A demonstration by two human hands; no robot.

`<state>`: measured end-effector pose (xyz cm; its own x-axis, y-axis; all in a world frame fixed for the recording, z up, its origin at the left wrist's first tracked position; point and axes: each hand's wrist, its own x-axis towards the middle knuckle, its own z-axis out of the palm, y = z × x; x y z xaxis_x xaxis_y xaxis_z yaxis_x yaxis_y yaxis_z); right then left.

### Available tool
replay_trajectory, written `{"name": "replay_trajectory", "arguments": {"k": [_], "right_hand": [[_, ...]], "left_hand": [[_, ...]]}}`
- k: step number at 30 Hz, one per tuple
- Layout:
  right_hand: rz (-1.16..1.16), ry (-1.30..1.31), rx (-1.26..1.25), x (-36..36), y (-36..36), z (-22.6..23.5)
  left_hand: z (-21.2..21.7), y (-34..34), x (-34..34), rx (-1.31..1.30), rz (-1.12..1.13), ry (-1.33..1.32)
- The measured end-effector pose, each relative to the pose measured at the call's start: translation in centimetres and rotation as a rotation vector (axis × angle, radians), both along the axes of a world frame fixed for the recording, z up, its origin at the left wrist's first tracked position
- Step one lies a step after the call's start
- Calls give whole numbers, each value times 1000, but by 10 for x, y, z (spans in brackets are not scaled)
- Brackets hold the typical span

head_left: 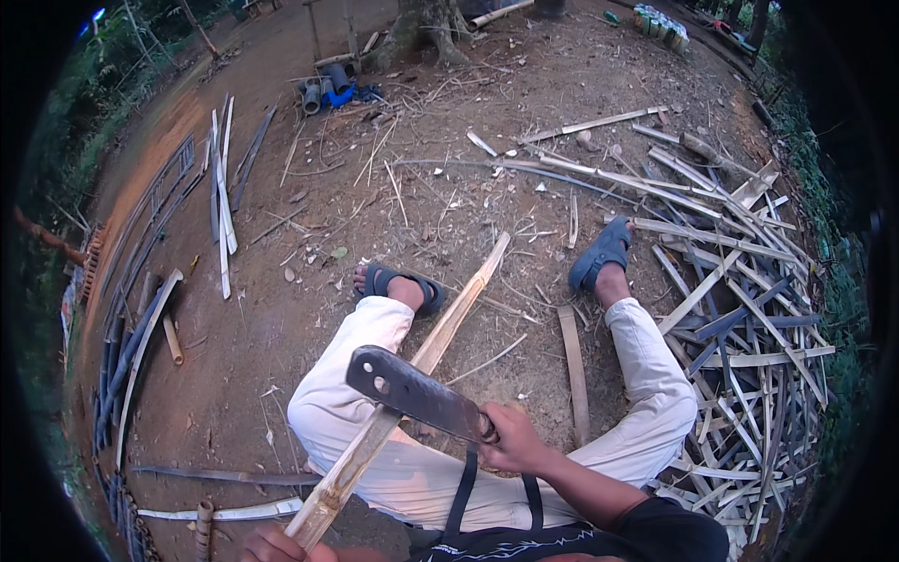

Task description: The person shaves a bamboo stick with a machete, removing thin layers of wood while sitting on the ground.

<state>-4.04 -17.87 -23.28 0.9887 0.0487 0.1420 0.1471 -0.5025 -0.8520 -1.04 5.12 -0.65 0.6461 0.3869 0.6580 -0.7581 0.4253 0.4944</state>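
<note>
Fingers of my right hand (pixel 510 438) wrap tight around the big knife (pixel 412 391). My left hand (pixel 273 545) grips the long bamboo strip (pixel 426 361) at its low end, across my knee. It looks stiff, light and splintery.

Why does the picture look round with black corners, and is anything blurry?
Head view: the fisheye lens bends straight edges near the rim and leaves the corners black; light is soft, with no hard shadows; the blade and bamboo strip look sharp, while the left hand is cut off.
</note>
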Motion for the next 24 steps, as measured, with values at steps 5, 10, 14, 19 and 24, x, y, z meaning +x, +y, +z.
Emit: {"name": "replay_trajectory", "arguments": {"k": [5,10,14,19,24], "right_hand": [[-311,252,188,-58,-5,-2],[-497,160,314,-83,-4,12],[-505,115,441,-99,-6,24],[-426,59,237,-97,-1,38],[-358,-47,91,-100,14,82]], "left_hand": [[1,-11,6,148,-281,-191],[26,-13,0,224,-482,-302],[30,-14,18,382,-555,-196],[44,2,31,471,-859,-95],[43,-16,27,636,-1200,-432]]}}
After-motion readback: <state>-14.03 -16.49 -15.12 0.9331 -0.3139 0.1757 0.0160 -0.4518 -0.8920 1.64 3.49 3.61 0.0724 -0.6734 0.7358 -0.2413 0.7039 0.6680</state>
